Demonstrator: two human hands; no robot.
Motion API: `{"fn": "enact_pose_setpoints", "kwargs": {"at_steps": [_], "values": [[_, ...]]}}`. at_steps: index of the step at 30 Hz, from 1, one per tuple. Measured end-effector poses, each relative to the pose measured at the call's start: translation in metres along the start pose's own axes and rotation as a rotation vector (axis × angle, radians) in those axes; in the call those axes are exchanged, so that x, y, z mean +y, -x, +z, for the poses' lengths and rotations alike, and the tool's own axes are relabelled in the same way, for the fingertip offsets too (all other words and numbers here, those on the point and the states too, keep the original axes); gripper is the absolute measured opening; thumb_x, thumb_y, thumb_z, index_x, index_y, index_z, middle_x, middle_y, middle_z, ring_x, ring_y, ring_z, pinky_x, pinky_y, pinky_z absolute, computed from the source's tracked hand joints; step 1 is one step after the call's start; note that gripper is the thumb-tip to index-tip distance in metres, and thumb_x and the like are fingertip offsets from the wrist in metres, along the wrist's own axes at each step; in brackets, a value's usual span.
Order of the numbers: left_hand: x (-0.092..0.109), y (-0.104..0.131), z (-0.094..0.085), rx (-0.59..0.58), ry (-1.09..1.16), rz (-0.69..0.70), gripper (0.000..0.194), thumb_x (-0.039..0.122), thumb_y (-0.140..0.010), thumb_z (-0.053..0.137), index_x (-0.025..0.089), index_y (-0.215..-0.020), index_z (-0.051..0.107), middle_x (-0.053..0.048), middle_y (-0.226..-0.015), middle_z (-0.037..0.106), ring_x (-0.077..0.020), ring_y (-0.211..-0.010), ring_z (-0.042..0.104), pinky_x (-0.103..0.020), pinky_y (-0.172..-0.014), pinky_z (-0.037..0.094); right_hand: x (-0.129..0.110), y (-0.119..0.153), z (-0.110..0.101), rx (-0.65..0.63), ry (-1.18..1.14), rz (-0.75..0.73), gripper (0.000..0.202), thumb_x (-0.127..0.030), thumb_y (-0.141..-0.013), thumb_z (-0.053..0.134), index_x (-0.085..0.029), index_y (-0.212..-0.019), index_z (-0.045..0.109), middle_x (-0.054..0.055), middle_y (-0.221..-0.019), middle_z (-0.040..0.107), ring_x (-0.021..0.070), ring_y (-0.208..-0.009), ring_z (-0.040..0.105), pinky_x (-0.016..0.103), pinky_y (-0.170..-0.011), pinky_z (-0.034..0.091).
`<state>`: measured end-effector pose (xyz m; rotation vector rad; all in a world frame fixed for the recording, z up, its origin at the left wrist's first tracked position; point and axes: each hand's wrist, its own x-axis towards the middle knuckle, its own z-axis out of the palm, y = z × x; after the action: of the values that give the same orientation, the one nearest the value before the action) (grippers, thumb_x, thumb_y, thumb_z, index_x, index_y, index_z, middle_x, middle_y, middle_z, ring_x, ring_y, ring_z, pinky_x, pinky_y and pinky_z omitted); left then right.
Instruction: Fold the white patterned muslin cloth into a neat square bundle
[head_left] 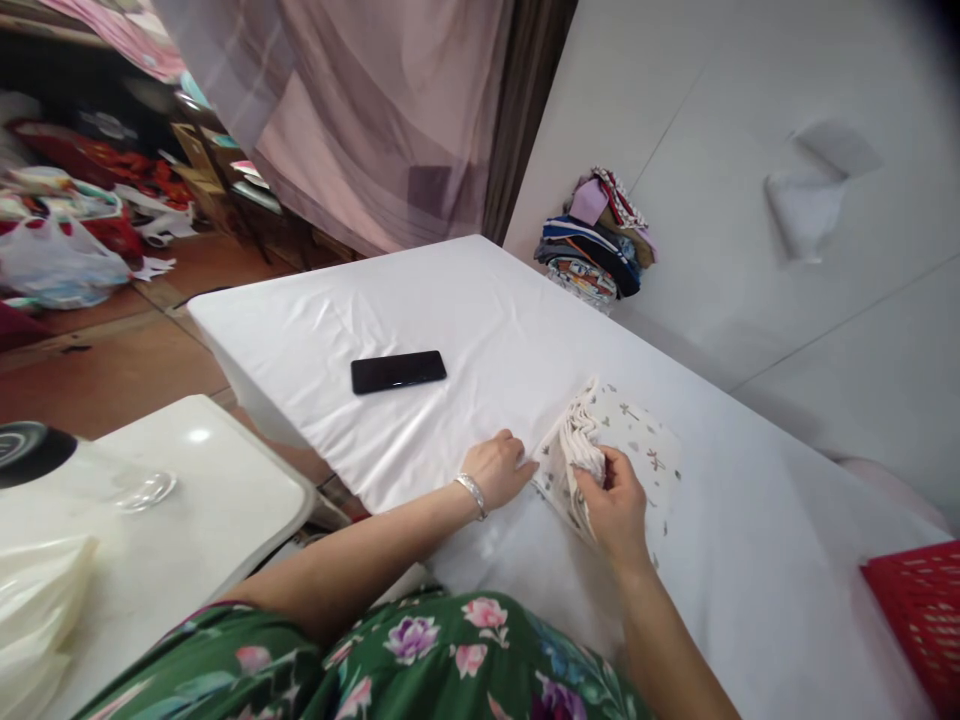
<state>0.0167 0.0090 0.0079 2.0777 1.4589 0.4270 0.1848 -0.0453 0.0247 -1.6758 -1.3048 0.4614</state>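
Note:
A white cloth item (634, 430) printed with small palm trees and leaves lies on the white-covered table (480, 300). Along its left side runs a bunched cream strip of folds or cords (579, 430). My right hand (619, 500) is closed round the lower part of this cream bunch, thumb and fingers pinching it. Curled at the left corner of the cloth is my left hand (495, 472), with a silver bracelet on the wrist. Its fingertips touch or nearly touch the edge there; what they grip, if anything, is too small to make out.
A black phone (399, 372) lies farther back on the table. Folded clothes (596, 240) are piled by the wall, and a red basket (919, 610) is at the right. On the left, a smaller white table (217, 480) holds a clear object and a plastic bag (45, 600).

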Motion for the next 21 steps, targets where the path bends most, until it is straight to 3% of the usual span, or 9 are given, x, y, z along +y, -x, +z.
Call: {"fn": "enact_pose_setpoints", "kwargs": {"at_steps": [6, 13, 18, 21], "values": [[0.016, -0.003, 0.003, -0.085, -0.139, 0.044, 0.036, 0.050, -0.075, 0.046, 0.018, -0.079, 0.061, -0.009, -0.091, 0.060, -0.0241, -0.082, 0.061, -0.032, -0.067, 0.045, -0.005, 0.004, 0.001, 0.016, 0.106, -0.038, 0.032, -0.033, -0.068, 0.058, -0.015, -0.095, 0.059, 0.002, -0.078, 0.062, 0.0147, -0.065, 0.053, 0.027, -0.063, 0.045], [0.029, -0.001, 0.000, -0.171, 0.004, -0.074, 0.041, 0.055, -0.073, 0.046, 0.019, -0.090, 0.057, -0.007, -0.085, 0.065, -0.0250, -0.083, 0.062, -0.031, -0.068, 0.044, -0.007, 0.004, 0.002, 0.000, 0.123, -0.089, 0.032, -0.032, -0.068, 0.057, -0.017, -0.096, 0.058, 0.003, -0.081, 0.062, 0.0156, -0.069, 0.055, 0.027, -0.065, 0.045], [0.020, -0.004, 0.008, -0.046, 0.066, -0.070, 0.031, 0.029, -0.073, 0.050, 0.019, -0.103, 0.050, -0.006, -0.087, 0.066, -0.0227, -0.081, 0.062, -0.030, -0.068, 0.043, -0.003, 0.003, -0.002, 0.008, 0.160, -0.116, 0.029, -0.030, -0.070, 0.055, -0.017, -0.096, 0.057, 0.003, -0.081, 0.063, 0.0154, -0.069, 0.055, 0.027, -0.065, 0.045], [0.006, -0.006, 0.009, -0.005, 0.274, -0.104, 0.028, 0.019, -0.071, 0.050, 0.018, -0.098, 0.049, -0.002, -0.075, 0.064, -0.0163, -0.070, 0.060, -0.025, -0.061, 0.041, -0.006, 0.002, -0.006, 0.025, 0.218, -0.182, 0.027, -0.028, -0.072, 0.053, -0.018, -0.097, 0.056, 0.004, -0.084, 0.062, 0.0162, -0.072, 0.055, 0.028, -0.067, 0.045]]}}
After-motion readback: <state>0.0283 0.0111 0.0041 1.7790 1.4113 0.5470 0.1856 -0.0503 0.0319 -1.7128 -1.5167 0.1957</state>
